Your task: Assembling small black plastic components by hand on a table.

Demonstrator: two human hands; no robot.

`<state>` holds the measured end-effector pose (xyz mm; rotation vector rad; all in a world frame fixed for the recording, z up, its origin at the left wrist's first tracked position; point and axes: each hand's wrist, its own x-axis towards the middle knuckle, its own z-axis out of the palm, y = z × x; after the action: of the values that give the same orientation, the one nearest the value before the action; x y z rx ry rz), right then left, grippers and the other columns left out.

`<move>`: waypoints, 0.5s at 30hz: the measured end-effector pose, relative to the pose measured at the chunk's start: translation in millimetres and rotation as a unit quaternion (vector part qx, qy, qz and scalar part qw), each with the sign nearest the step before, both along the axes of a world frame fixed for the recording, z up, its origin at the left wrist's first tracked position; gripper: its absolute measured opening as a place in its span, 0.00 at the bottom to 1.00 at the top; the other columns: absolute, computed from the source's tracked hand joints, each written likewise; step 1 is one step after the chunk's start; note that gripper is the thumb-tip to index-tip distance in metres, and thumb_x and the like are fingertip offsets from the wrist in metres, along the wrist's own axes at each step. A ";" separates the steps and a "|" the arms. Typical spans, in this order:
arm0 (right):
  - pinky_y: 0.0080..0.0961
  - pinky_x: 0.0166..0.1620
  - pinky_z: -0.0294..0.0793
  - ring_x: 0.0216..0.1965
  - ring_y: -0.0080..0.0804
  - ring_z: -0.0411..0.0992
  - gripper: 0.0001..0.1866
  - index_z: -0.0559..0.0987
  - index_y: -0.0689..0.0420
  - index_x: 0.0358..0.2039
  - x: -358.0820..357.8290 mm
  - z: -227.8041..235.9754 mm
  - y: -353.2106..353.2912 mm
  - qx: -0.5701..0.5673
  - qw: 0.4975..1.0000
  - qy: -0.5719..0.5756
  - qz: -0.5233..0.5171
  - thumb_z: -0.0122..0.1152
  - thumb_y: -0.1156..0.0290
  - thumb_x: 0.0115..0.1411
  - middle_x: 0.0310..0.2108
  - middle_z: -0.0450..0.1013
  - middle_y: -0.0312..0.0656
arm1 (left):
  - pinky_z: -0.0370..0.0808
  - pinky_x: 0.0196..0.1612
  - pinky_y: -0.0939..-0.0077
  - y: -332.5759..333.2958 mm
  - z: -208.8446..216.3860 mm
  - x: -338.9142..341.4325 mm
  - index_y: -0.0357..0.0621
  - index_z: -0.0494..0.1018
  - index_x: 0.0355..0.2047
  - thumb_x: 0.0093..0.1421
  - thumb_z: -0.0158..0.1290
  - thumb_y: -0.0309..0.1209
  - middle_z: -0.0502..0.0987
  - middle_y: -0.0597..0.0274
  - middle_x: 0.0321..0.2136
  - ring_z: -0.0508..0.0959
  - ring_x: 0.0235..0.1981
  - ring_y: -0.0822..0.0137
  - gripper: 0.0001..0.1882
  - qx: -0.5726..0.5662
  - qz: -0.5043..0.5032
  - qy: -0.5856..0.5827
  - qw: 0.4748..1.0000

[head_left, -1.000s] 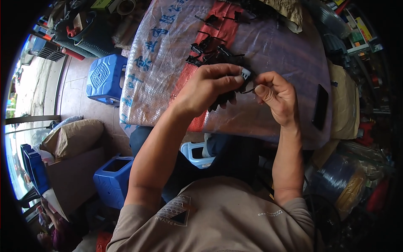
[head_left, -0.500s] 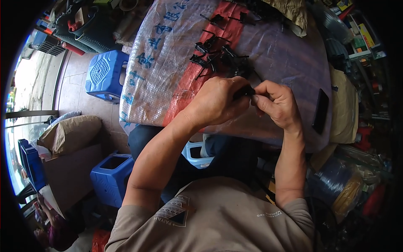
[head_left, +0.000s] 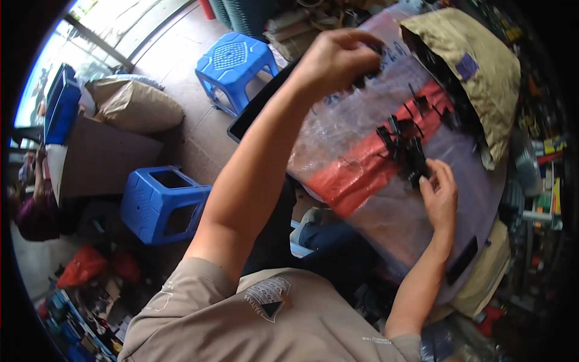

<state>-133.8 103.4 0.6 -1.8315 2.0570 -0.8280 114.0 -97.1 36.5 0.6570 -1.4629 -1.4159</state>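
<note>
My left hand [head_left: 341, 60] is raised over the far left side of the table, its fingers curled round dark, small black parts [head_left: 369, 71] whose exact shape is blurred. Lower and to the right, my right hand [head_left: 441, 193] pinches a small black part [head_left: 416, 174] at the near end of a loose pile. Several more black parts with thin, stick-like arms [head_left: 393, 130] lie along the red stripe of the woven plastic sheet [head_left: 347, 181] that covers the table.
A large brown paper sack [head_left: 482, 54] gapes at the table's far right. Beneath my left forearm shows a black tray-like edge [head_left: 238, 128]. A dark phone [head_left: 463, 260] lies near the right edge. Blue stools [head_left: 235, 57] stand on the floor to the left, near another person's purple sleeve [head_left: 36, 214].
My hands, together over the table before, are now apart. The left has moved up and away with black parts; the right has gone to the pile. The whole view has turned toward the left.
</note>
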 end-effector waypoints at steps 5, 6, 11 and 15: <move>0.27 0.39 0.69 0.36 0.36 0.68 0.13 0.75 0.65 0.41 10.0 -3.4 -1.1 -0.006 0.999 0.041 0.011 0.56 0.80 0.53 0.42 0.70 0.46 | 0.77 0.34 0.71 -80.0 -49.0 50.4 0.43 0.77 0.42 0.50 0.57 0.40 0.81 0.53 0.32 0.81 0.32 0.63 0.21 -0.112 0.277 -0.161 0.941; 0.32 0.44 0.70 0.43 0.45 0.70 0.12 0.75 0.65 0.39 14.8 -0.6 -2.1 0.030 0.999 0.000 -0.013 0.56 0.80 0.53 0.43 0.71 0.48 | 0.76 0.39 0.69 -87.7 -67.7 61.2 0.45 0.77 0.43 0.50 0.57 0.43 0.80 0.52 0.35 0.81 0.36 0.60 0.23 -0.114 0.282 -0.210 0.929; 0.34 0.46 0.68 0.40 0.44 0.70 0.11 0.76 0.62 0.38 5.8 -4.7 0.2 -0.023 0.996 0.084 0.025 0.57 0.79 0.52 0.38 0.74 0.46 | 0.73 0.49 0.64 -74.6 -81.8 48.8 0.49 0.73 0.50 0.51 0.56 0.52 0.79 0.51 0.42 0.78 0.45 0.54 0.30 -0.063 0.233 -0.434 0.868; 0.34 0.46 0.68 0.41 0.44 0.69 0.10 0.76 0.62 0.38 8.9 -7.0 -1.8 0.010 0.998 0.066 0.017 0.57 0.79 0.53 0.38 0.73 0.46 | 0.74 0.47 0.61 -36.8 -51.1 12.2 0.47 0.75 0.48 0.51 0.57 0.47 0.78 0.49 0.40 0.78 0.42 0.52 0.26 -0.156 0.220 -0.343 0.900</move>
<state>-124.9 101.6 -6.4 -1.9530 2.0973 -0.6908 126.2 -133.9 -14.7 1.2632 -1.8643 -0.5851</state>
